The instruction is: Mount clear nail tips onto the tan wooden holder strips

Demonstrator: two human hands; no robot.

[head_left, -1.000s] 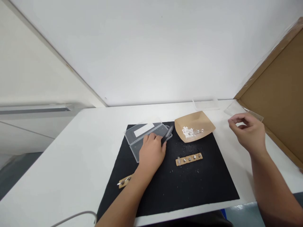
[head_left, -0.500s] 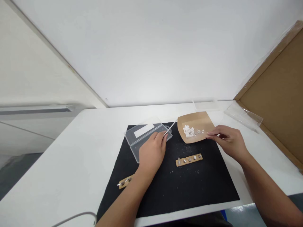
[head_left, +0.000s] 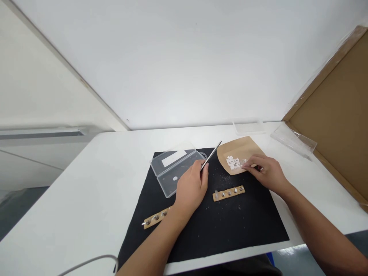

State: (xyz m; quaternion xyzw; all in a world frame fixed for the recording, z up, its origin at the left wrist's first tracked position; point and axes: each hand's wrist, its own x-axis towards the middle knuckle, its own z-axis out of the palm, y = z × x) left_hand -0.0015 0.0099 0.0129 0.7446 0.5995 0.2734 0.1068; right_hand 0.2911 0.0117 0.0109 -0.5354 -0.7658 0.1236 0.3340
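Observation:
My left hand (head_left: 192, 184) is closed around a slim, flat grey stick (head_left: 211, 154) that points up and to the right. Under and beside that hand lies an open clear plastic case (head_left: 163, 183) with a white label in its lid and a small white oval piece (head_left: 175, 178) in its base. My right hand (head_left: 266, 172) pinches its fingertips together over a brown cardboard tray (head_left: 241, 144); what sits between them is too small to make out. Small white pieces (head_left: 233, 162) are heaped in the tray, just left of those fingertips.
A brown strip with several metal studs (head_left: 229, 193) lies on the black mat (head_left: 230, 230); another strip (head_left: 155, 218) is partly behind my left forearm. Clear plastic boxes (head_left: 293, 138) stand at the back right, by a large cardboard box (head_left: 339, 115). A cable (head_left: 86, 263) crosses the front left.
My right hand has moved left and inward over the tray, to the white pieces. My left hand has shifted slightly right and turned the stick, uncovering the white oval piece in the case.

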